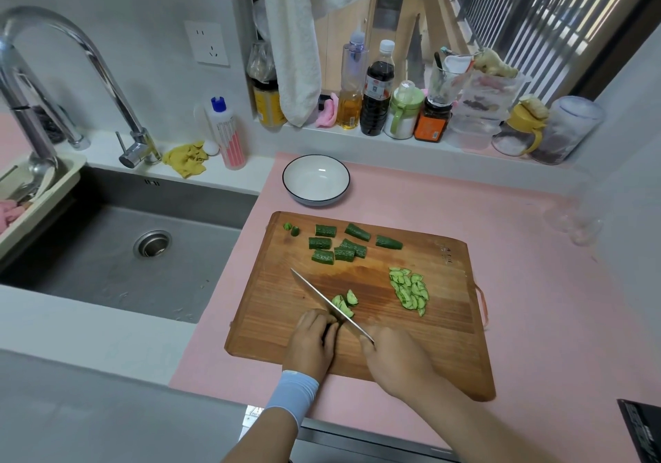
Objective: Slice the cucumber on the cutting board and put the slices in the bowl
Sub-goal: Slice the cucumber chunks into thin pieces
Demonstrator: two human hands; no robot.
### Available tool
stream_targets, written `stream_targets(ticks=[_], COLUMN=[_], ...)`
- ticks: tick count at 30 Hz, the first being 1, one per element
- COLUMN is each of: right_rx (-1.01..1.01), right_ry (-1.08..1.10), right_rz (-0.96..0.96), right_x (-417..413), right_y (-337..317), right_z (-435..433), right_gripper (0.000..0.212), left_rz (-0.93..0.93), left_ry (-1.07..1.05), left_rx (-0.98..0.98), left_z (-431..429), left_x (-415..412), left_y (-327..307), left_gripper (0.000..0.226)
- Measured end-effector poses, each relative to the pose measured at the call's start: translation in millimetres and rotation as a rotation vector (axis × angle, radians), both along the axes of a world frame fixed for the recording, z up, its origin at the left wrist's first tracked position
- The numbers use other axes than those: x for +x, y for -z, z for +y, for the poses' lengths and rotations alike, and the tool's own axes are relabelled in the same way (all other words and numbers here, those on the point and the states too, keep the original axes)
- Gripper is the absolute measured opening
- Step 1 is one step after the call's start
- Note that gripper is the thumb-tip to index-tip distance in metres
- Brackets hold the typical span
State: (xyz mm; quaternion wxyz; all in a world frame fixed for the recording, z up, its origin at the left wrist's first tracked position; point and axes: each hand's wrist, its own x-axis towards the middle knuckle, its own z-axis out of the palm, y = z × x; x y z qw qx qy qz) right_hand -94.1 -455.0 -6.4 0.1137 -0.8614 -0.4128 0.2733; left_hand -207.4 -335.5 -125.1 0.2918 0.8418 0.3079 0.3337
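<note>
**Cucumber piece (344, 304) under the knife, bowl waiting**

Slicing is the step in hand, and by my reckoning the task is well short of half done. The left hand (314, 341) has its fingers curled down over the near end of the piece, pinning it to the wooden cutting board (429, 348). The right hand (393, 359) is closed round the handle of the knife (318, 294), and the handle itself is hidden. The blade lies diagonally across the board with fresh slices fanned just beside it.

A heap of finished slices (409, 291) sits toward the board's right. Several uncut chunks (339, 244) wait at the far side, with two trimmed ends (291, 229) near the far left corner. The white bowl (314, 190) stands just beyond the board and holds nothing yet.

The next move calls for short, even cuts, with the left fingertips kept tucked back from the edge as the piece shortens. After that comes another chunk.

The board rests on a pink mat (536, 283) on the counter. A steel sink (143, 266) with a curved faucet (71, 51) lies to the left. Bottles and jars (377, 97) line the window sill behind, under a hanging cloth (297, 51).
</note>
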Motion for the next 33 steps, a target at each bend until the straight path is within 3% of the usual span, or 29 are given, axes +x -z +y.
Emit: stream_targets(ticks=[12, 21, 33], right_rx=[0.004, -0.051, -0.036], right_ry=[-0.006, 0.0, -0.006], right_rz=[-0.023, 0.022, 0.024], right_x=[2.3, -0.1, 2.0], right_y=[-6.0, -1.2, -5.4], right_z=[-20.3, 0.6, -0.8], right_gripper=[0.038, 0.029, 0.036], left_rz=[-0.004, 0.0, 0.03], left_ry=[0.01, -0.002, 0.004], left_rx=[-0.013, 0.0, -0.002], left_z=[0.5, -0.8, -1.6], left_x=[0.2, 0.7, -0.2], left_y=[0.8, -0.3, 0.4], left_gripper=[0.012, 0.013, 0.01])
